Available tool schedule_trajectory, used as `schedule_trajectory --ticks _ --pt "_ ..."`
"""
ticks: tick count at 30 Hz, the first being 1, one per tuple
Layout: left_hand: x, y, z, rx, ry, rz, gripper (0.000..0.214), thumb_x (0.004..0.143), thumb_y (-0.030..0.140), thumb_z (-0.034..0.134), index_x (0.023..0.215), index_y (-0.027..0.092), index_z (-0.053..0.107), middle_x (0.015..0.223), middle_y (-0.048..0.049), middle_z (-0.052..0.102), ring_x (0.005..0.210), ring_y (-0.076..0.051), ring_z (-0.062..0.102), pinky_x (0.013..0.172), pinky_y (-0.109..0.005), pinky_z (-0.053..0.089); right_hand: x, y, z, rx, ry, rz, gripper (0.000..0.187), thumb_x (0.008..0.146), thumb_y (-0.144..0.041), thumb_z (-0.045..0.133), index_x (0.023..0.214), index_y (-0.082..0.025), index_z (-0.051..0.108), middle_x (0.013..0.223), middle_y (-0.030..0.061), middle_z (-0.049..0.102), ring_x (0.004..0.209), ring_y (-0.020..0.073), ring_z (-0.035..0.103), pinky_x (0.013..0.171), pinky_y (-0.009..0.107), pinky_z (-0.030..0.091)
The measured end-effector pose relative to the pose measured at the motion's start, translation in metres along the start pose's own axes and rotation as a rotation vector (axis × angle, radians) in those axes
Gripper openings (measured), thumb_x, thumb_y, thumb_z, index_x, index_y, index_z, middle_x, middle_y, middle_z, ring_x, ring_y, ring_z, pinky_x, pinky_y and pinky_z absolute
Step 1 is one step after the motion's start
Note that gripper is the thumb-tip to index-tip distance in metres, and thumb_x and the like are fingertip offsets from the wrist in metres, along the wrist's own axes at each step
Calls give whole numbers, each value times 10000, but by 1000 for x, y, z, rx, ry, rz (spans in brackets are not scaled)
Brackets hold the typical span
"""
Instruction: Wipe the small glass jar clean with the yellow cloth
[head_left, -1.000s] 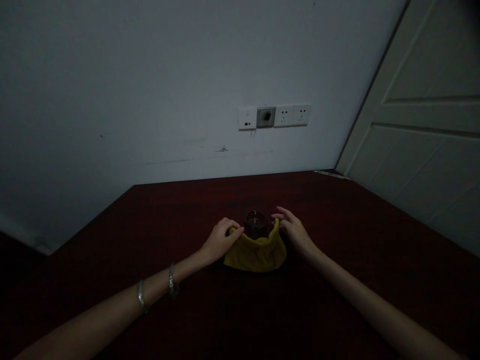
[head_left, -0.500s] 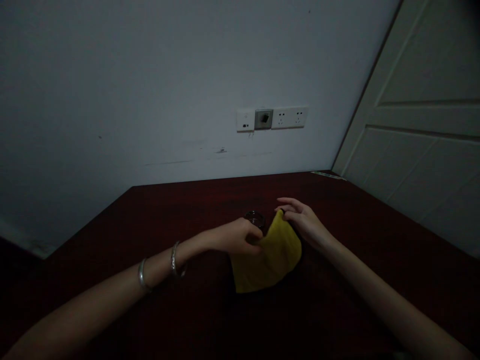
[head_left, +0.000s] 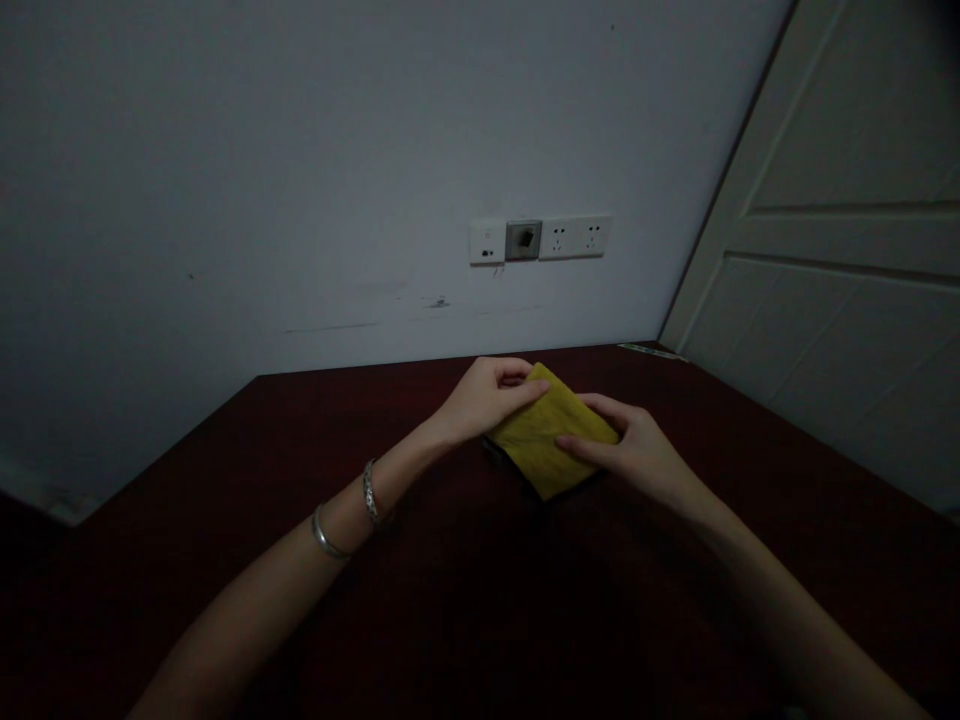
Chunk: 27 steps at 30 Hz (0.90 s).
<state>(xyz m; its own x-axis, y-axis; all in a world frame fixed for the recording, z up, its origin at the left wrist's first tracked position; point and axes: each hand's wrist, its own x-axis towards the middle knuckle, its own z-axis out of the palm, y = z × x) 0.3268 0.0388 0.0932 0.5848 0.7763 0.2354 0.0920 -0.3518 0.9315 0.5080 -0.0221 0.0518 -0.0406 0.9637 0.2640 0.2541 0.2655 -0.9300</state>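
A yellow cloth (head_left: 551, 430), dark along its lower edge, is held up between both hands above the dark red tabletop. My left hand (head_left: 495, 395) pinches its upper left corner, thumb on the near face and fingers behind. On the other side, my right hand (head_left: 630, 440) grips the right part, its thumb lying across the front and its fingers behind. The cloth looks smaller and tilted, with one corner pointing down. Something dark shows just under its left edge, too dim to make out. The round glass item seen earlier is hidden from view.
The dark red table (head_left: 360, 420) reaches back to a pale wall (head_left: 337, 180). Sockets and switches (head_left: 574, 237) are set in that wall. A panelled white door (head_left: 840, 300) borders the right side. A thin patterned strip (head_left: 651, 351) lies at the far right corner.
The cloth has risen and now looks folded smaller. My left hand has moved up and away to its top corner; my right hand has closed on its right side. The glass item is now covered.
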Motion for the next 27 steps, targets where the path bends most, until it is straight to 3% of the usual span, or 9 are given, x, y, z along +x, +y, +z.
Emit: schedule_trajectory --ticks 4,7,11,13,16,19,23,27 --pt "12 -18 -11 242 126 80 241 790 347 610 835 120 678 805 -53 683 727 -137 609 675 -277 487 15 23 -16 31 48 90 335 591 -325 755 898 -204 695 842 28 714 736 222 655 643 332 531" --pt "20 -39 -30 388 237 130 253 793 368 618 859 131 677 893 -75 694 855 -172 623 826 -348 487 27 36 -34 59 172 168 235 581 -317 766 742 -188 653 691 8 672 590 168 614 526 271 485" --pt "20 -89 -51 245 83 -26 545 688 316 732 1173 139 559 1217 -155 597 1122 -241 568 953 -412 454 41 51 -54 295 275 331 219 587 -203 725 782 -181 626 701 31 678 560 163 620 490 257 491" --pt "16 -116 -52 167 13 -149 704 659 296 753 1283 134 471 1330 -207 503 1235 -279 493 1019 -448 405 47 59 -58 384 231 427 234 595 -162 703 820 -175 639 740 60 699 627 196 659 555 289 539" --pt "7 -147 -45 94 -66 -181 916 597 286 800 1383 156 349 1464 -230 331 1356 -307 349 1110 -487 286 54 73 -57 468 166 518 179 665 -203 677 840 -175 655 799 94 719 753 243 693 684 357 579" --pt "0 -161 -34 36 -88 -144 1037 562 272 820 1428 175 258 1502 -225 257 1393 -305 279 1141 -491 219 61 88 -53 481 168 500 138 731 -262 638 839 -178 657 837 114 726 798 257 699 739 392 579" --pt "-3 -167 -25 43 -72 -122 1133 525 267 844 1446 173 190 1492 -236 270 1372 -306 321 1144 -487 208 72 100 -49 441 180 391 235 664 -234 710 888 -180 664 856 79 732 787 238 698 764 379 568" --pt "-4 -172 -20 83 -29 -119 1175 493 277 868 1450 198 190 1460 -224 332 1315 -311 407 1108 -482 285 83 101 -44 125 173 138 303 618 -219 726 918 -195 690 871 22 728 816 239 682 804 392 543"
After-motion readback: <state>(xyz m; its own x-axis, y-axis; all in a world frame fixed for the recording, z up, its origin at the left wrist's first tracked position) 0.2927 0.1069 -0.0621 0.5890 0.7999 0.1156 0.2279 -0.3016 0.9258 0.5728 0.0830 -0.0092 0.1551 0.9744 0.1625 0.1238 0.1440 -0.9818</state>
